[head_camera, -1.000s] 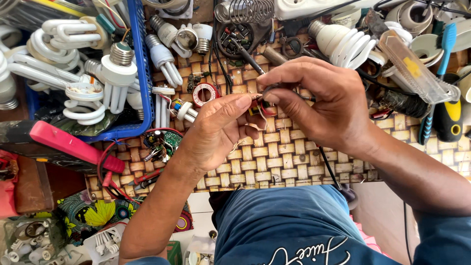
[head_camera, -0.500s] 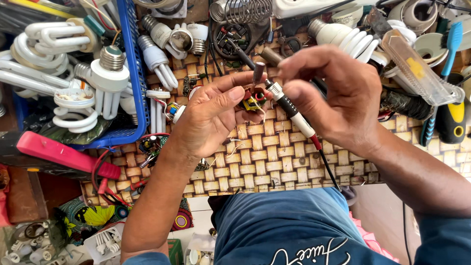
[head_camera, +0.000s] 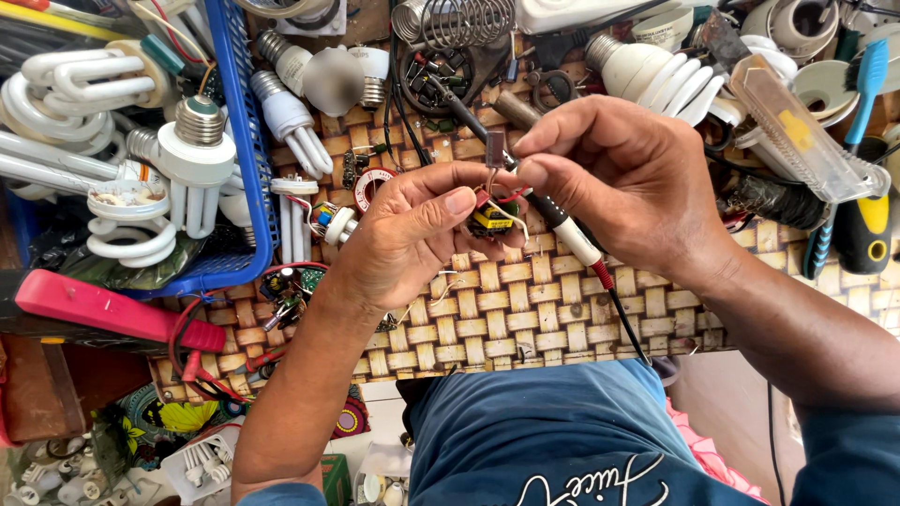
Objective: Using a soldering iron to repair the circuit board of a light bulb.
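My left hand (head_camera: 412,234) pinches a small circuit board (head_camera: 489,218) with a yellow part and red and white wires, held above a woven mat (head_camera: 525,309). My right hand (head_camera: 628,178) grips a small dark cylindrical component (head_camera: 495,148) between thumb and forefinger, just above the board. A pen-like tool (head_camera: 577,242) with a dark tip, white body, red collar and black cable runs under the right hand's fingers, close to the board. How the palm holds the tool is hidden.
A blue basket (head_camera: 246,159) of spiral lamps (head_camera: 187,150) stands at the left, with a pink-handled tool (head_camera: 112,309) below it. Loose bulbs (head_camera: 328,80), a wire coil stand (head_camera: 455,21) and a yellow-black screwdriver (head_camera: 867,225) crowd the back and right.
Both hands have risen toward the camera. The right hand's fingertips, earlier steering the tool at the board, now pinch the dark component above it.
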